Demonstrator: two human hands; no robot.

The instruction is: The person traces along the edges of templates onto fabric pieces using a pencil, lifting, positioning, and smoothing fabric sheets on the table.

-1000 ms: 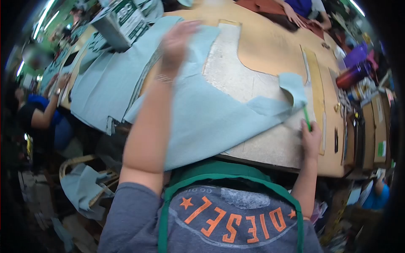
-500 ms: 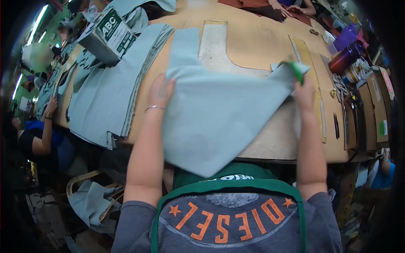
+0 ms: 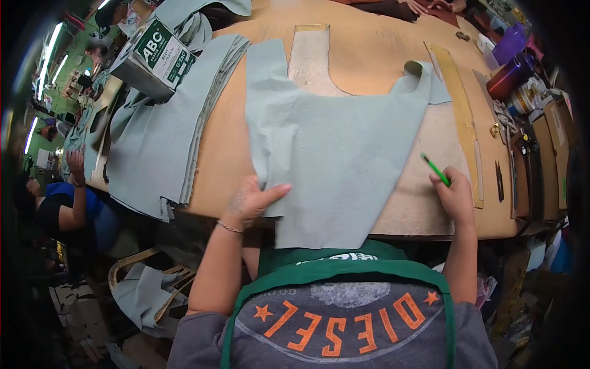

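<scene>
A pale blue-green sheet (image 3: pixel 344 147), leather or cloth, lies partly over a light, worn pattern board (image 3: pixel 424 190) on the table. Its upper right strip curls back, and folds run down its left side. My left hand (image 3: pixel 255 198) grips the sheet's lower left edge, thumb on top and the other fingers hidden underneath. In my right hand (image 3: pixel 456 195) is a green pen (image 3: pixel 437 170), its tip pointing up and left above the bare part of the board. The sheet's lower corner hangs over the table edge against my apron.
To the left lies a stack of similar sheets (image 3: pixel 153 141) with a metal ABC can (image 3: pixel 153 61) on it. On the right are a tape-edged strip (image 3: pixel 458 117), a dark bottle (image 3: pixel 510 77) and cardboard boxes (image 3: pixel 556 154). Other people's hands (image 3: pixel 424 7) show at the far edge.
My left hand has come down along the sheet's left edge. My right hand has left the upper right corner and moved lower with the pen. The sheet has settled flatter, its corner strip curling.
</scene>
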